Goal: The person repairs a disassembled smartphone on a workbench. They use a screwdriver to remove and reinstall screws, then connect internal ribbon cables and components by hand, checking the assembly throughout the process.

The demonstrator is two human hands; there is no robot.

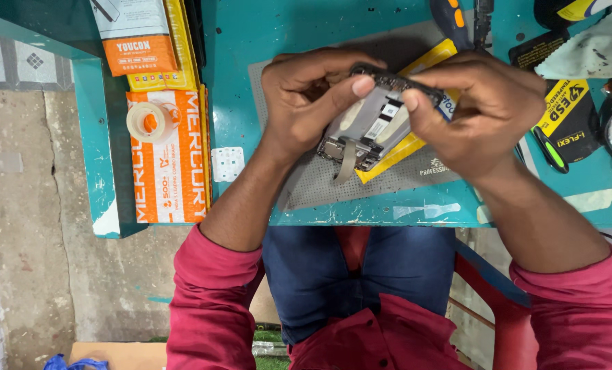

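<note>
Both hands hold an opened phone body [373,127] above the middle of the teal tabletop [241,41], over a grey work mat [306,181]. The left hand [306,103] is closed around the phone's left side, its thumb pressed flat on the exposed inner plate; the right hand [484,109] grips the right side, thumb tip set against the upper edge near the dark frame.

As to progress, the phone looks already opened — the back is off, a silver inner shield and a small white label show, and a flat ribbon cable [347,164] hangs loose from the lower end. Whether parts are being taken out or put back cannot be told from this view; no screws or removed parts are clearly seen on the mat.

Containers are few. A yellow packet [395,154] lies on the mat under the phone, its contents hidden. At the tabletop's left edge lie orange-and-white flat boxes [172,164], closed, with a roll of clear tape [149,122] resting on top — nothing of their insides shows. A small white square part [228,164] sits beside them, near the mat's left edge.

Toward the right edge lie a black-and-yellow packet [566,113], a green-handled tool [549,149] and a stained cloth [590,51]. A blue-and-orange tool handle [454,20] lies at the far edge.
</note>
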